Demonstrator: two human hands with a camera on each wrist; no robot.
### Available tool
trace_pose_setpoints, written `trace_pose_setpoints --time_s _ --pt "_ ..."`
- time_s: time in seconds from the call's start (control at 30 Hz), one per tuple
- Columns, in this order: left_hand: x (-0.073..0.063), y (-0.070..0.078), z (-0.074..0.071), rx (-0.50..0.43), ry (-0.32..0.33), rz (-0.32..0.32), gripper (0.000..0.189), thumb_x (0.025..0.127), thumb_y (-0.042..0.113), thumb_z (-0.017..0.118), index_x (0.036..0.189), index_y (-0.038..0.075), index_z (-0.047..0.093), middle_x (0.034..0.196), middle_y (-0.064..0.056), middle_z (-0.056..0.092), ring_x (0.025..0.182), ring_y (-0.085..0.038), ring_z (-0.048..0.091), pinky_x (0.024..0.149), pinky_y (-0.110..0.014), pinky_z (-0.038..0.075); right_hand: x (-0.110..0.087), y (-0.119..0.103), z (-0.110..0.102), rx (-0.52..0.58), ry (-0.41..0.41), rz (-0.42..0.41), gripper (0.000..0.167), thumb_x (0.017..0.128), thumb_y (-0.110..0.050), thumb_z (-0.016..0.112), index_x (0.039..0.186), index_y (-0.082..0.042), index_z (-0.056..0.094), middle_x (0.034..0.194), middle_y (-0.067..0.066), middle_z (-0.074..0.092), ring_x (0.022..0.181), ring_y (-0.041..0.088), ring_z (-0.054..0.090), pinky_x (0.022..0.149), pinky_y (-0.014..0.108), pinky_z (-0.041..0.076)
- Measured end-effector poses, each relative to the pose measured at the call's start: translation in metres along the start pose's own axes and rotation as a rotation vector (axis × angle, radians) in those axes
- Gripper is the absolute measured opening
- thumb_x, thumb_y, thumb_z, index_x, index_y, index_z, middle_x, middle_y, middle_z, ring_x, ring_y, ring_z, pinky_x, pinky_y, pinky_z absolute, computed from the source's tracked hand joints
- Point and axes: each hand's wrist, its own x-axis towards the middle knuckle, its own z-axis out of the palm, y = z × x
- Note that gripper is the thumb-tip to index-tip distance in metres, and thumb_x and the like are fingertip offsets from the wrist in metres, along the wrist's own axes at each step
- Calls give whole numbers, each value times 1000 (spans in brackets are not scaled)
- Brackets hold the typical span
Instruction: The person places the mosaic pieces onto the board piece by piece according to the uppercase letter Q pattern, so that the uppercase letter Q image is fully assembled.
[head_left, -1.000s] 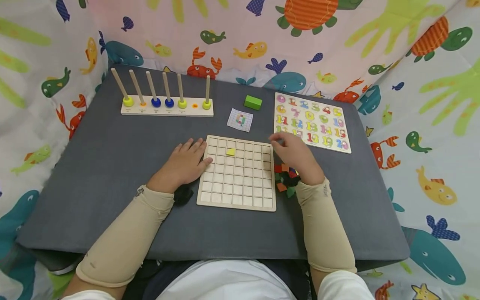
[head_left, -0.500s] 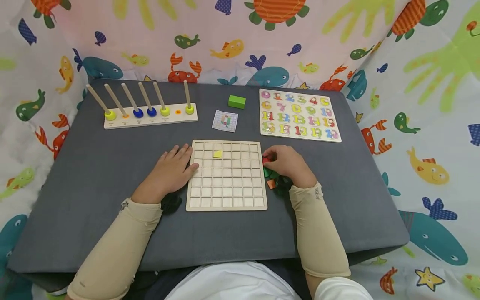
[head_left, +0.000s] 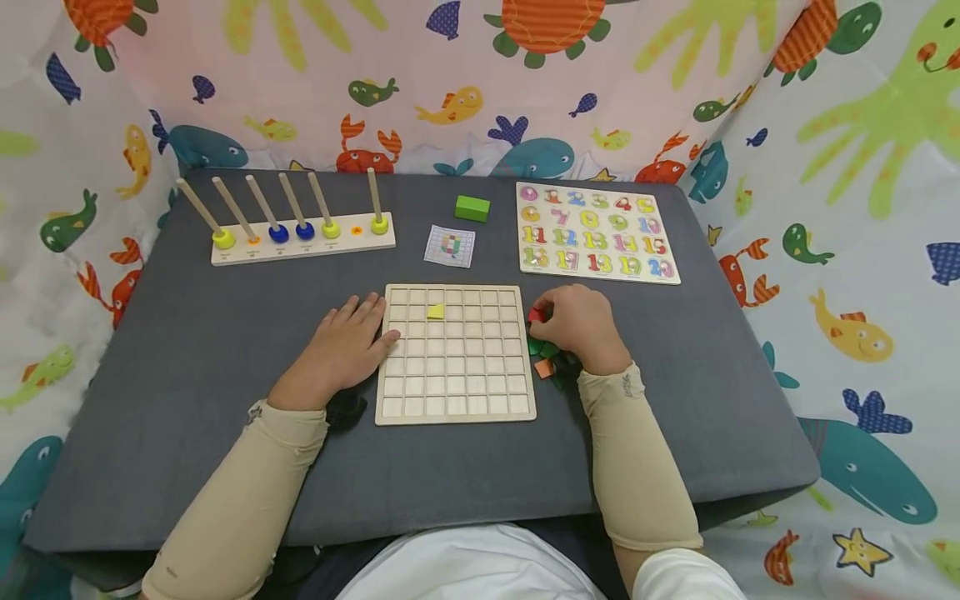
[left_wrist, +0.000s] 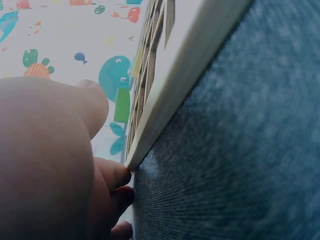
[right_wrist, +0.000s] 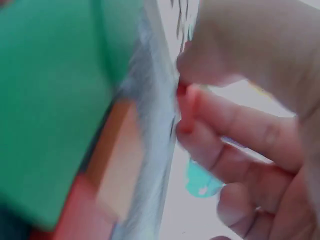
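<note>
A wooden grid board point(head_left: 456, 386) lies on the table with one yellow piece point(head_left: 436, 312) in a cell of its upper part. My left hand point(head_left: 333, 350) rests beside the board's left edge, fingers extended and thumb over the rim. At the board's right edge, my right hand point(head_left: 581, 325) pinches a small red block point(right_wrist: 186, 107) between thumb and fingers. Under and beside that hand lies a pile of loose pieces, with green pieces point(head_left: 542, 347) and an orange block point(head_left: 544, 367) showing; the palm hides part of it.
Behind the board lie a printed pattern card point(head_left: 437, 253) and a green block point(head_left: 472, 208). A peg stand point(head_left: 322, 247) with coloured rings stands at the back left. The number board point(head_left: 599, 262) lies at the back right. A printed fabric point(head_left: 442, 50) surrounds the table.
My right hand has come down from the number board's near corner to the pile and now pinches a red block. The head view has shifted; my left hand stays beside the board.
</note>
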Motion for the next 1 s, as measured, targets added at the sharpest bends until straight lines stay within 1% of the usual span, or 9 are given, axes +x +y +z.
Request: trace_pose_setpoints --time_s 0.1,0.23,0.3,0.37,0.47,0.6,0.7,0.87,1.0 --pt "-2 -1 0 2 1 -4 78 116 53 34 171 4 12 177 -17 10 162 -43 4 127 -63 3 4 -18 3 2 39 -96 15 84 -32 84 93 -19 85 79 -6 72 70 18 58 55 37 47" --pt "-1 -2 -1 11 12 -4 78 115 54 34 171 4 13 177 -17 11 162 -42 5 127 -63 4 17 -49 14 -61 68 -298 11 87 -31 80 81 -23 82 74 -10 70 73 18 56 56 35 45" --pt "-1 -1 -1 13 15 -7 78 115 54 34 171 4 14 177 -17 11 162 -42 6 127 -63 5 25 -64 19 -97 53 -371 9 87 -30 78 82 -23 84 78 -10 73 76 18 56 59 36 46" --pt "-1 -1 -2 14 18 -11 78 115 54 35 171 4 14 177 -17 12 162 -42 7 127 -63 6 34 -76 23 -126 22 -409 10 86 -28 79 88 -21 86 82 -8 76 79 19 57 63 37 48" --pt "-2 1 -4 12 23 -19 78 115 54 37 171 4 15 177 -16 14 162 -41 8 127 -63 6 48 -90 24 -171 -21 -420 13 87 -28 81 94 -21 88 89 -6 78 83 20 59 69 39 50" --pt "-2 4 -5 18 25 -18 78 115 54 37 171 5 16 177 -15 15 162 -40 8 127 -62 7 58 -98 24 -216 -62 -398 9 90 -24 80 87 -25 89 85 -8 78 82 22 59 68 42 51" --pt "-1 6 -6 26 28 -9 79 114 55 38 171 5 16 177 -14 15 162 -40 9 128 -62 7 61 -103 20 -227 -85 -392 10 91 -20 84 86 -25 89 89 -7 79 84 24 60 70 44 53" --pt "0 4 -7 43 29 -11 80 114 55 38 171 4 15 177 -15 15 162 -40 9 128 -62 8 63 -111 18 -220 -124 -402 10 94 -14 84 98 -21 89 101 -4 80 93 25 67 79 46 57" --pt "-3 -1 -7 38 19 -14 80 114 56 38 171 3 15 177 -16 14 162 -41 9 127 -62 8 59 -120 20 -192 -165 -369 24 97 -17 83 120 -23 85 100 -3 79 89 18 71 72 40 58"
